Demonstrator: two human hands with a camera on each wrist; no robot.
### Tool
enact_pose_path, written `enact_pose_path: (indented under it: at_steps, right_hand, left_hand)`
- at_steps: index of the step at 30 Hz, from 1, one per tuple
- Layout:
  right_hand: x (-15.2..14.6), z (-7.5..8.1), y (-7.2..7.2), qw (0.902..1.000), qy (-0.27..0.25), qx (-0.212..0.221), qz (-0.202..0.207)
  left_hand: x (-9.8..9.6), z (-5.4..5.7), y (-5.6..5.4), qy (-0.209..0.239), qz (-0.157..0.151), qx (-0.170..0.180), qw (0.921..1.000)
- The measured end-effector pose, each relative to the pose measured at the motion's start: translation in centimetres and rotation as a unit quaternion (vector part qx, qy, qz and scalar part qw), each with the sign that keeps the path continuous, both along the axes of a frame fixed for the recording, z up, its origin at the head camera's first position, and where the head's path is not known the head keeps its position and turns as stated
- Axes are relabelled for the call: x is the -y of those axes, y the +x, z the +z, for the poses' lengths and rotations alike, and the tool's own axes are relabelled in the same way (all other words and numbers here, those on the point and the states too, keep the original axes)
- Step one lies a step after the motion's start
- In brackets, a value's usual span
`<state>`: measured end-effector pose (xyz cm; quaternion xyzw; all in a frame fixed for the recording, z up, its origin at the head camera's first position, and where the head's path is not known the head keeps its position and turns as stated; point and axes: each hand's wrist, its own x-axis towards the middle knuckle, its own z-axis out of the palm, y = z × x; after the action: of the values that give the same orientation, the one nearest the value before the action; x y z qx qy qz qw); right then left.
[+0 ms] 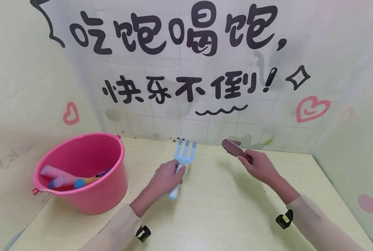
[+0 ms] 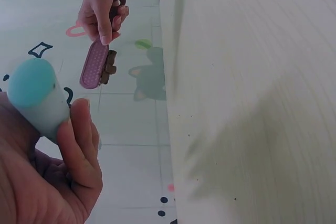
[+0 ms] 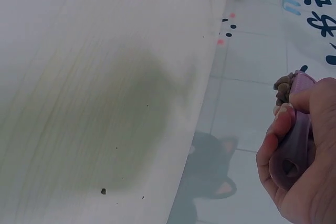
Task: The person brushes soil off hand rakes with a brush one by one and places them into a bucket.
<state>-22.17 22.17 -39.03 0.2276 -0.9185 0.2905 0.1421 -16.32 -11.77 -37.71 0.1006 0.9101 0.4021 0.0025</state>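
Observation:
My left hand (image 1: pixel 165 177) grips the handle of a light blue toy garden fork (image 1: pixel 184 158), its three tines pointing away toward the wall. In the left wrist view the turquoise handle end (image 2: pixel 32 83) juts out past the curled fingers. Over to the right, my right hand (image 1: pixel 260 165) holds a purple-brown brush-like tool (image 1: pixel 231 147) by its handle, head angled up and left. The tool's long head has a dotted face, with brown lumps (image 2: pixel 108 67) along one side. A hole (image 3: pixel 290 167) pierces its handle end. Both tools are held above the table.
A pink bucket (image 1: pixel 117 181) stands at the table's left, holding a pink stick-like piece (image 1: pixel 59 174) and several colourful things. The pale wooden table (image 1: pixel 211 212) meets a wall (image 1: pixel 180 125) printed with black characters. Small dark specks (image 3: pixel 103 191) lie on the tabletop.

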Motion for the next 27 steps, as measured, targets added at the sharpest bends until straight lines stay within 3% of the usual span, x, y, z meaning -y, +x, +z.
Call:
enact_pose_path:
  at_steps: [11, 20, 27]
  right_hand:
    - [-0.9, -0.1, 0.5, 0.9994, 0.009, 0.032, -0.009]
    - [-1.1, -0.6, 0.5, 0.9993, 0.016, 0.032, -0.008]
    - [-1.2, -1.0, 0.5, 0.9991, 0.016, 0.039, -0.004]
  left_hand:
    - [1.7, 1.8, 0.4, -0.016, 0.008, -0.013, 0.9998]
    - [3.4, 3.1, 0.6, -0.014, 0.008, 0.002, 0.9999]
    - [4.9, 4.9, 1.3, -0.004, 0.011, 0.030, 0.9995]
